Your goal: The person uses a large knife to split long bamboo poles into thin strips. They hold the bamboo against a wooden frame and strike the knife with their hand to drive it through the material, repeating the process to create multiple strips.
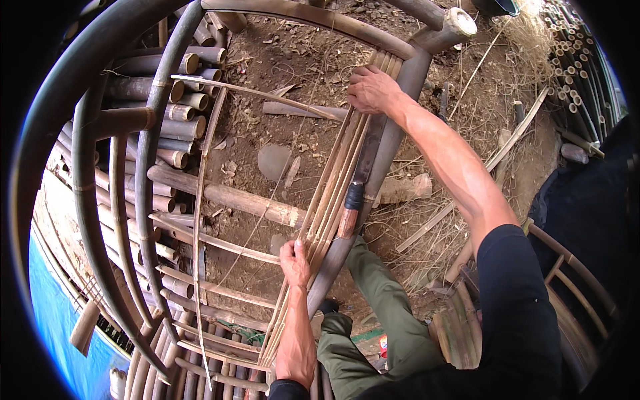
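Note:
A row of thin split bamboo strips point(337, 180) runs lengthwise across a dark bamboo frame point(402, 117), close beside its thick right-hand pole. At the far end my right hand point(373, 90) is closed over the strips, its fingers curled round their left edge. Nearer to me, my left hand point(295, 262) grips the same strips, thumb on top and the other fingers partly hidden. Between the two hands a knife point(357, 187) with a dark blade and a black-wrapped wooden handle lies along the strips and the pole. Several bamboo crosspieces point(230, 247) reach leftward from the strips.
Curved dark bamboo poles point(152, 133) rise at the left. Behind them lie stacked cut bamboo lengths point(180, 128). Shavings and loose bamboo pieces litter the dirt floor point(267, 73). A bundle of thin poles point(577, 73) lies at the far right, and a blue tarp point(67, 340) at the lower left.

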A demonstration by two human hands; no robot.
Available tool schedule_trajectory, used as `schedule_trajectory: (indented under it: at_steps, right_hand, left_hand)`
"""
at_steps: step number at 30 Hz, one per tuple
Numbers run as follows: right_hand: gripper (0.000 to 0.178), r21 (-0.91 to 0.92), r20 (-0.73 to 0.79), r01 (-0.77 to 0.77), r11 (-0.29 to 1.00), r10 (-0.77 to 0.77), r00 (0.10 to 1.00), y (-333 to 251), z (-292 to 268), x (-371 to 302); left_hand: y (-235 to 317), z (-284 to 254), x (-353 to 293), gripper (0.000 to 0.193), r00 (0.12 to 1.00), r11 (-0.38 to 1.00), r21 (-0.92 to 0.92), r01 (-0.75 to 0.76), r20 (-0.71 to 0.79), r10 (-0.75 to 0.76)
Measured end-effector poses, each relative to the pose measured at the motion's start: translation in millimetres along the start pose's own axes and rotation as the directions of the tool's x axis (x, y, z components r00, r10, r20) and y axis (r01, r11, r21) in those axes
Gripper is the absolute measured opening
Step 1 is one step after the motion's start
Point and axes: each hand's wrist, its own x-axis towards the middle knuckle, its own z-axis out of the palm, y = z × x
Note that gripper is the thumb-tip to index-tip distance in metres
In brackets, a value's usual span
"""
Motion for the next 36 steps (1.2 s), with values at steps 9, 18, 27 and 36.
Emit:
schedule_trajectory:
  at_steps: [9, 18, 27, 36]
  right_hand:
    - [0.067, 0.768, -0.383, -0.330, 0.549, 0.806, 0.450, -47.9, -56.9, -28.3]
    - [0.034, 0.137, -0.140, 0.454, -0.881, 0.436, 0.889, -81.7, -114.7, -69.3]
    - [0.049, 0.905, 0.419, -0.032, -0.425, 0.875, 0.244, -95.1, -120.5, -44.1]
    - [0.045, 0.794, 0.361, -0.538, -0.283, 0.931, 0.044, -100.2, -115.8, -23.9]
  left_hand:
    - [79.1, -106.6, -58.8, 0.042, 0.994, 0.991, 0.120, -0.061, 0.095, 0.050]
    - [93.3, -126.6, -69.0, 0.040, 0.817, 0.904, -0.271, 0.332, 0.562, -0.131]
    - [84.9, -92.2, -99.8, 0.038, 0.978, 0.920, 0.332, -0.210, 0.050, 0.205]
    - [71.8, -34.5, -129.8, 0.043, 0.914, 0.867, 0.432, -0.246, -0.195, 0.357]
